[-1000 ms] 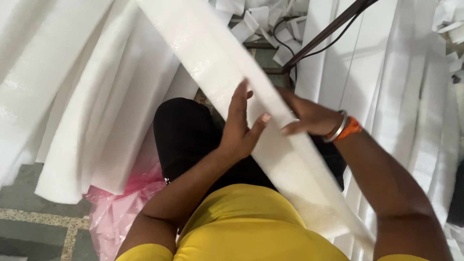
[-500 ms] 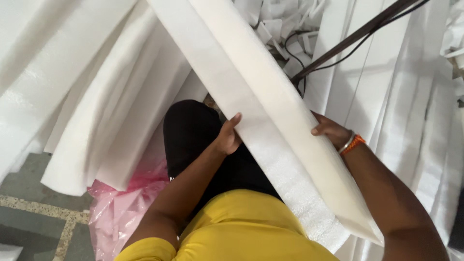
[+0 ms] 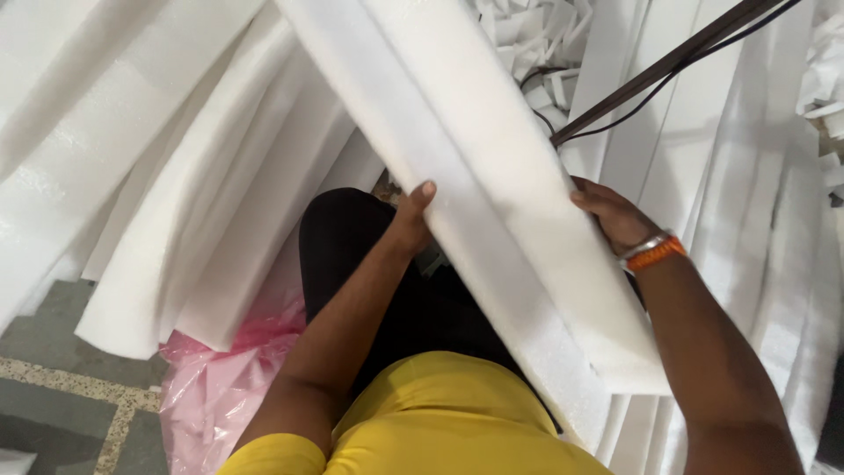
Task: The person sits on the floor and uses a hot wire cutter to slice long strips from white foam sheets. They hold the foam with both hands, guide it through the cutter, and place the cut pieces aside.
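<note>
A long white foam plank [image 3: 492, 167] runs from the top centre down to the lower right, tilted on edge across my lap. My left hand [image 3: 411, 222] grips its near lower edge, thumb on the face and fingers hidden underneath. My right hand [image 3: 615, 215], with an orange and silver bracelet at the wrist, holds the plank's far edge from the right side. I am wearing a yellow shirt and black trousers.
More white foam planks [image 3: 158, 202] lean in a stack at the left and others [image 3: 756, 202] lie at the right. A pink plastic bag [image 3: 220, 378] sits on the grey stone floor [image 3: 53, 413]. A dark bar with a cable [image 3: 668, 66] crosses the upper right above foam scraps [image 3: 527, 35].
The plank has been turned from lying flat to tilted on edge and raised closer to the camera. Both hands shifted from resting on its face to gripping its two edges.
</note>
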